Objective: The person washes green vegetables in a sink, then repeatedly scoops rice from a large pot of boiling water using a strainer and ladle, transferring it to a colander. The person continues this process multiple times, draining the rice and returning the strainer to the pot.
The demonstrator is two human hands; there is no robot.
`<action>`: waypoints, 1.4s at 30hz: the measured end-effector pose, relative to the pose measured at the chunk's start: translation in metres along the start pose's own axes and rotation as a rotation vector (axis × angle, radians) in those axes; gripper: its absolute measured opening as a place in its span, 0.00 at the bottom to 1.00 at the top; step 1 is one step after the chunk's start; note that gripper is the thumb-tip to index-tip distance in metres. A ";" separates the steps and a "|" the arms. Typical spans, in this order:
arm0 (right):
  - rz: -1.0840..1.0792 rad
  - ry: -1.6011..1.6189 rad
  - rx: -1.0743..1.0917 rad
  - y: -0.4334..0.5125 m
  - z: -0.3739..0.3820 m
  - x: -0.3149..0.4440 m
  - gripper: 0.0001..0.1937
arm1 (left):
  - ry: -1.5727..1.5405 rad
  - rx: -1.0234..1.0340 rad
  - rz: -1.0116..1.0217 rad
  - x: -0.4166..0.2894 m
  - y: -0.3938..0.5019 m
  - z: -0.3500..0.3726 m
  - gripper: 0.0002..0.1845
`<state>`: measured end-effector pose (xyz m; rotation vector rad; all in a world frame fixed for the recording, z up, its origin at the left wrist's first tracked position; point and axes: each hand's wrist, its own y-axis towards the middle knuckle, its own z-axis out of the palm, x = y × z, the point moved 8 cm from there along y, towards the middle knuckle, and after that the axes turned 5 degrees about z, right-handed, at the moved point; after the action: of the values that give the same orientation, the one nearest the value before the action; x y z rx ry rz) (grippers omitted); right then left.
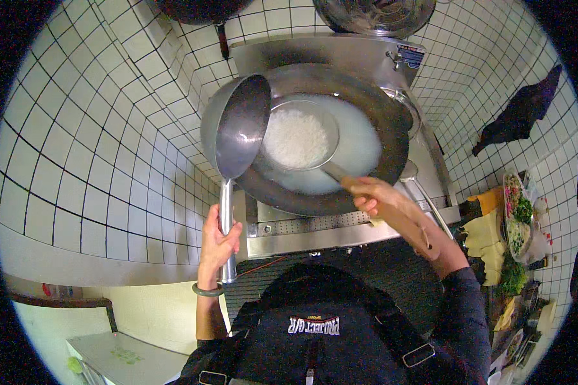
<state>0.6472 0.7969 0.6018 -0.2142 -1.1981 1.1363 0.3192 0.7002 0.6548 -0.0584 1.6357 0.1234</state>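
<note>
My left hand (217, 243) grips the tubular metal handle of a deep, round-bottomed metal pan (243, 127). The pan is tilted on its side above the left rim of a large wok (395, 149), its mouth facing right, and its visible inside holds no food. With my right hand (378, 197) I hold the wooden handle (409, 228) of a round strainer (335, 144); its end lies along my forearm. A mound of white grains (296, 139), apparently rice, fills the strainer. Cloudy whitish liquid (359, 139) lies in the wok around and below it.
The wok sits on a stainless steel range (318, 240). A long-handled ladle (428, 202) rests on the range's right side. Farther right are a tray of chopped ingredients (518, 216) and leafy greens (513, 279). Tiled walls (101, 159) stand close on both sides.
</note>
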 end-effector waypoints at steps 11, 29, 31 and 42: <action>-0.393 -1.101 -0.781 -0.081 -0.152 0.136 0.17 | 0.123 0.006 0.010 -0.002 -0.002 0.026 0.20; 0.193 -0.583 -0.284 0.057 -0.118 -0.001 0.13 | -0.029 -0.013 -0.046 0.019 0.000 0.009 0.15; 0.114 -0.489 -0.141 0.061 -0.072 -0.007 0.11 | -0.032 -0.002 -0.035 0.020 0.000 0.005 0.15; 0.156 0.013 0.112 0.059 0.049 -0.015 0.08 | -0.053 -0.020 -0.052 0.015 -0.001 -0.020 0.17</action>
<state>0.5739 0.7931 0.5734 -0.2327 -1.1173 1.3323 0.2986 0.6978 0.6411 -0.1114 1.5792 0.1007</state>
